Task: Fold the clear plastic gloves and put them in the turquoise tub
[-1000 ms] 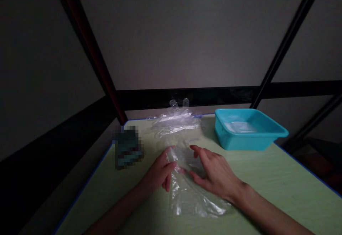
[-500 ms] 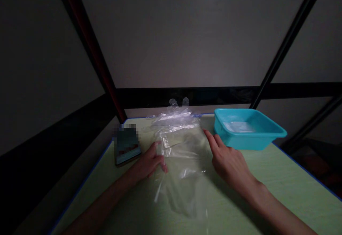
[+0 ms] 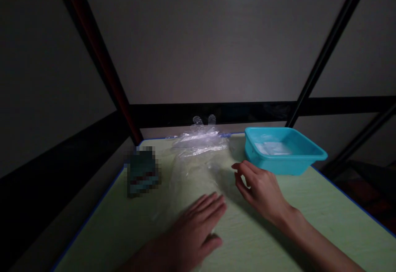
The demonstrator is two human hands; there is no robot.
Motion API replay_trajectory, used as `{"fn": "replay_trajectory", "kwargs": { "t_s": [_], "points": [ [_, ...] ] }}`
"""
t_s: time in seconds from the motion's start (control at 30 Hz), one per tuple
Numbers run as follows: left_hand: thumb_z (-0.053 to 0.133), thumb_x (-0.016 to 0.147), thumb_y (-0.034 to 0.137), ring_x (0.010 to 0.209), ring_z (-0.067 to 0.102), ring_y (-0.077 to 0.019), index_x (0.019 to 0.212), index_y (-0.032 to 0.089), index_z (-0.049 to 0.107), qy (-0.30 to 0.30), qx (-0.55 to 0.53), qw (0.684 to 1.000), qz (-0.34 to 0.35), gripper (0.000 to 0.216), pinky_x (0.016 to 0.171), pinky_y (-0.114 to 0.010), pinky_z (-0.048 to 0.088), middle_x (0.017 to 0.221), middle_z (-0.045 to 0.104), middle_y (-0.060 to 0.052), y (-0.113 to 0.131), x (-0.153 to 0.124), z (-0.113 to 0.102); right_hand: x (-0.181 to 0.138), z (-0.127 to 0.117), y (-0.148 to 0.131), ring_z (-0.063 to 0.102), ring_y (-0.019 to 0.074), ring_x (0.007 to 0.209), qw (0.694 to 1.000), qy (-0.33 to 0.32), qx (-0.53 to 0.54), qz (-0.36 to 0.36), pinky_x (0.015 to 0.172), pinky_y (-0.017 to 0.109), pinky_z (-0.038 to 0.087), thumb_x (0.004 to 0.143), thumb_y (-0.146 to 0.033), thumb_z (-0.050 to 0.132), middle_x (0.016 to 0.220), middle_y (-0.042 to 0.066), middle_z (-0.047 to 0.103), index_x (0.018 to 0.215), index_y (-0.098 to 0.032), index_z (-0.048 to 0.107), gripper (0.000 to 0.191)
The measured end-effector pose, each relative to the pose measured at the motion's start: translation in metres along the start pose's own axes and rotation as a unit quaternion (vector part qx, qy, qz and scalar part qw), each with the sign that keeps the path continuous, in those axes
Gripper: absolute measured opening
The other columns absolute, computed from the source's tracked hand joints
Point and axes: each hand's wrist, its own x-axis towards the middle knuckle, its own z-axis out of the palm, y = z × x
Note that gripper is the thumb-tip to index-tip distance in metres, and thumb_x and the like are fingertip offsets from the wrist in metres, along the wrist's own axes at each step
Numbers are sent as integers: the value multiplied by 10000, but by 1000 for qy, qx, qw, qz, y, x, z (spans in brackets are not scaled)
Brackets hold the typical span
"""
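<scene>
A thin clear plastic film (image 3: 193, 177) lies on the table, its outline hard to make out. At its far end is a crumpled pile of clear disposable plastic gloves (image 3: 201, 140), with finger shapes sticking up at the back. My left hand (image 3: 201, 226) is stretched out palm down over the near part of the film, fingers straight and holding nothing. To the right of the film hovers my right hand (image 3: 260, 185), its fingers bent and thumb apart from the index finger, with nothing visible between them.
A turquoise plastic basin (image 3: 287, 165) stands at the back right with a whitish clear packet (image 3: 272, 148) inside. At the left edge lies a phone-like device (image 3: 142, 173), blurred out. The pale green table (image 3: 309, 210) has blue edging and meets a panelled wall (image 3: 210, 49).
My left hand has let go of the film's left side and moved right and nearer, flattening out. The film lies flatter. My right hand's pointing fingers have curled in and come slightly nearer.
</scene>
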Motion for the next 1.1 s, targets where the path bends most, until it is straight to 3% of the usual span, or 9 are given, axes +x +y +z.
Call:
{"fn": "replay_trajectory", "kwargs": {
  "t_s": [0.07,0.2,0.33,0.4,0.47,0.57,0.7,0.93,1.1],
  "points": [
    [579,743,249,1176,382,-204,1255,247,372,-35,-41,998,27,552,994,-337,294,1296,430,-27,8,-2,-2,0,3,2,505,108,534,999,-4,42,14,503,222,354,791,-142,394,774,22,574,897,-167,511,160],
    [526,775,249,1058,493,-175,1148,226,500,-11,-90,996,-8,375,919,-275,381,1154,561,-22,12,-4,-7,4,7,8,529,133,633,990,-22,136,39,571,235,387,787,-125,388,775,30,576,923,-167,508,186],
    [469,795,238,1222,302,-204,1247,204,391,-13,-50,998,-44,459,999,-365,280,1361,324,-43,4,-3,2,6,16,18,523,171,811,974,-67,213,24,716,286,398,779,-186,468,888,60,571,978,-156,493,203],
    [500,775,262,1265,204,-220,1296,205,307,-36,-28,998,-42,559,1022,-405,222,1403,221,-45,2,-3,7,3,23,22,508,181,837,968,-101,230,2,728,294,394,733,-247,560,915,67,561,1070,-147,452,368],
    [517,760,270,1280,149,-227,1317,208,259,-49,-14,998,-36,617,1034,-421,180,1415,178,-46,1,-4,9,0,31,25,508,163,756,959,-144,244,2,658,267,398,678,-272,624,842,41,559,1131,-136,401,523],
    [521,754,270,1283,132,-232,1317,211,253,-50,-10,998,-31,627,1037,-423,165,1418,169,-50,3,-4,9,-3,42,24,472,121,595,950,-188,247,46,522,214,352,637,-257,648,678,-25,519,1009,-139,472,429],
    [518,756,257,1280,145,-239,1292,213,301,-44,-11,998,-33,581,1032,-431,173,1416,180,-54,5,-4,6,-2,43,15,486,115,650,961,-174,216,22,570,205,338,631,-143,604,717,-20,536,760,-158,521,155],
    [518,772,288,1286,123,-231,1304,228,282,-59,-17,998,-31,585,1038,-426,158,1423,139,-40,6,-4,3,8,6,26,506,145,655,982,-140,-39,-118,647,266,323,727,-51,468,690,15,555,782,-164,510,132],
    [545,748,269,1283,137,-235,1313,244,256,-49,-26,998,-31,635,1037,-433,156,1424,129,-29,5,-5,4,8,-8,28,499,164,686,992,-31,-101,-70,626,278,329,796,-70,406,739,54,554,813,-151,546,163]
  ]
}}
